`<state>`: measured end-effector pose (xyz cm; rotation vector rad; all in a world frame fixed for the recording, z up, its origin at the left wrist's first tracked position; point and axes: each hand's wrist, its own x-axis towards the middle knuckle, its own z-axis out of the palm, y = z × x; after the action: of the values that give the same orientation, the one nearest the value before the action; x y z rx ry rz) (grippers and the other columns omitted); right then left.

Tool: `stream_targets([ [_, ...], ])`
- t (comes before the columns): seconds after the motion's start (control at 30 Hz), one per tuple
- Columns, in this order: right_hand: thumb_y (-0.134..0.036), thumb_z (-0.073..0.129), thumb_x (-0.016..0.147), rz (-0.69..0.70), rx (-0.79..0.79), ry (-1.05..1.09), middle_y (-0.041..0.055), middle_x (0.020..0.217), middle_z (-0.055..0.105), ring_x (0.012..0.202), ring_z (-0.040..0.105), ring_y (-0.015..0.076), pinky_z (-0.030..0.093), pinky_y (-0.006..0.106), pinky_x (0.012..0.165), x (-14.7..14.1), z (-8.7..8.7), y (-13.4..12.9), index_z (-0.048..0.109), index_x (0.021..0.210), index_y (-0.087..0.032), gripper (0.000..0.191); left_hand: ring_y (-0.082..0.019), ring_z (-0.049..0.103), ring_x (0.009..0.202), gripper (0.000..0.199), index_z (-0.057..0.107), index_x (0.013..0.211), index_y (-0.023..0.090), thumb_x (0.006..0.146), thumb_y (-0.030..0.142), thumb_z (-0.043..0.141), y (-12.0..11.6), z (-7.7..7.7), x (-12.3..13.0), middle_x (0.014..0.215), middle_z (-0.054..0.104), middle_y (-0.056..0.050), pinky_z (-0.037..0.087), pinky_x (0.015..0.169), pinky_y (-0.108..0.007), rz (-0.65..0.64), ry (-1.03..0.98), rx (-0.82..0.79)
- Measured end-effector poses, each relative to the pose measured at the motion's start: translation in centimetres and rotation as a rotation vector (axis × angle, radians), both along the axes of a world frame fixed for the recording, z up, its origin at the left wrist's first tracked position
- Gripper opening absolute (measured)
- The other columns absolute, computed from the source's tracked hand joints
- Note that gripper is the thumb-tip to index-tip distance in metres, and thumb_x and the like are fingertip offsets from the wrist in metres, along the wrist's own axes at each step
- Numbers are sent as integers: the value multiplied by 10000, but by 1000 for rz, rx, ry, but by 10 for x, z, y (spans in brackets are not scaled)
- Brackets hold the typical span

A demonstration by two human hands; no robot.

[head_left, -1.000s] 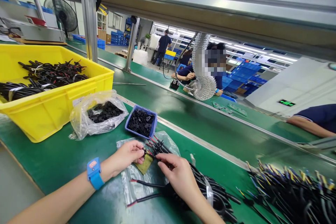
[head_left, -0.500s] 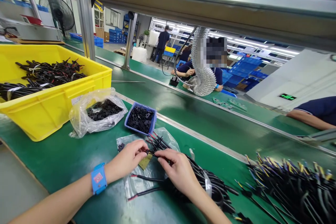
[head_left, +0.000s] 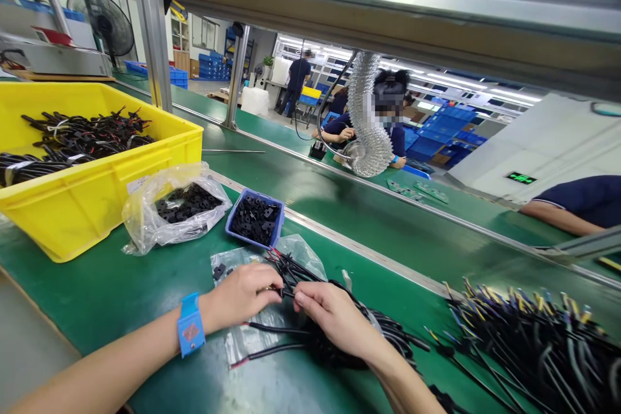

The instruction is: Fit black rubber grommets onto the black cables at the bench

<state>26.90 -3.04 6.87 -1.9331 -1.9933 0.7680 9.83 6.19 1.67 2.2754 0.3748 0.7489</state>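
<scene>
Over a clear plastic bag (head_left: 233,343), my two hands meet fingertip to fingertip. My left hand (head_left: 247,294), with a blue wrist strap (head_left: 191,330), pinches the end of a black cable, where a small dark part shows between the hands. My right hand (head_left: 334,317) grips the same cable (head_left: 290,294) just beside it, thumb against fingers. Under and behind my right hand lies a bundle of black cables (head_left: 391,333), some with red-tipped wire ends. Two cable ends (head_left: 276,350) point left below my hands. A loose black clip (head_left: 219,271) rests on the bag.
A small blue bin (head_left: 280,228) of black plastic parts stands behind my hands. Left of it are an open bag (head_left: 140,223) of similar parts and a yellow crate (head_left: 160,162) holding cable bundles. More cables (head_left: 543,336) lie at right. A metal rail (head_left: 359,255) crosses behind; co-workers sit beyond.
My left hand has shifted slightly right and its fingers are more curled at the cable end. A yellowish piece seen under the hands earlier is now covered. The view has shifted slightly.
</scene>
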Motion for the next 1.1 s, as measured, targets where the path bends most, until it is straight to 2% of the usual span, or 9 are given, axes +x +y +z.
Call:
stream_targets([
  [0.07, -259, 398, 870, 14, -19, 45, -35, 599, 524, 598, 477, 122, 318, 203, 571, 2, 0, 1, 587, 662, -185, 291, -175, 581, 785, 87, 609, 844, 154, 843, 174, 524, 0, -5, 0, 819, 646, -52, 457, 722, -280, -41, -68, 152],
  [0.17, -231, 421, 851, 31, -20, 96, -41, 577, 505, 576, 457, 110, 313, 195, 568, 3, -1, 0, 601, 645, -176, 280, -171, 578, 795, 112, 591, 859, 152, 867, 145, 479, -1, -10, 1, 818, 640, -55, 460, 722, -280, -69, -156, 207],
  [0.33, -180, 456, 829, 46, 5, 122, -58, 572, 503, 564, 449, 93, 310, 181, 575, 3, -3, -3, 616, 652, -181, 239, -152, 579, 802, 138, 577, 874, 161, 859, 87, 462, -8, -10, 6, 828, 632, -42, 456, 737, -260, -121, -235, 110],
  [0.5, -162, 457, 846, 28, 35, 89, -63, 551, 515, 551, 471, 85, 313, 178, 589, 1, -5, -4, 597, 647, -178, 243, -146, 578, 783, 151, 595, 817, 157, 825, 58, 482, -16, -5, 13, 809, 634, -28, 440, 735, -251, -62, -172, 14],
  [0.63, -180, 433, 880, 2, 103, -141, -33, 600, 566, 613, 513, 110, 305, 197, 594, -5, -2, -9, 575, 628, -185, 290, -141, 582, 800, 144, 632, 826, 182, 761, 64, 583, -14, -1, 15, 839, 657, 6, 425, 766, -250, 60, -7, -172],
  [0.7, -193, 466, 871, -16, 125, -282, -19, 625, 583, 636, 525, 127, 290, 210, 578, -7, -2, -12, 596, 648, -196, 258, -144, 581, 799, 132, 654, 822, 190, 736, 93, 630, -10, 0, 13, 832, 661, 10, 425, 761, -250, 77, 52, -225],
  [0.83, -218, 538, 846, -48, 156, -386, -13, 618, 595, 636, 540, 134, 278, 220, 556, -11, -8, -14, 641, 671, -217, 203, -163, 567, 799, 101, 685, 769, 181, 684, 128, 700, -6, 0, 10, 783, 641, -10, 416, 765, -274, 105, 93, -198],
  [1.1, -201, 615, 788, -88, 265, -351, -12, 599, 614, 627, 547, 138, 290, 231, 566, -11, -21, -13, 677, 663, -226, 142, -177, 552, 819, 109, 691, 773, 195, 673, 171, 727, -9, -2, 15, 772, 632, -12, 385, 821, -315, 105, 101, -129],
])
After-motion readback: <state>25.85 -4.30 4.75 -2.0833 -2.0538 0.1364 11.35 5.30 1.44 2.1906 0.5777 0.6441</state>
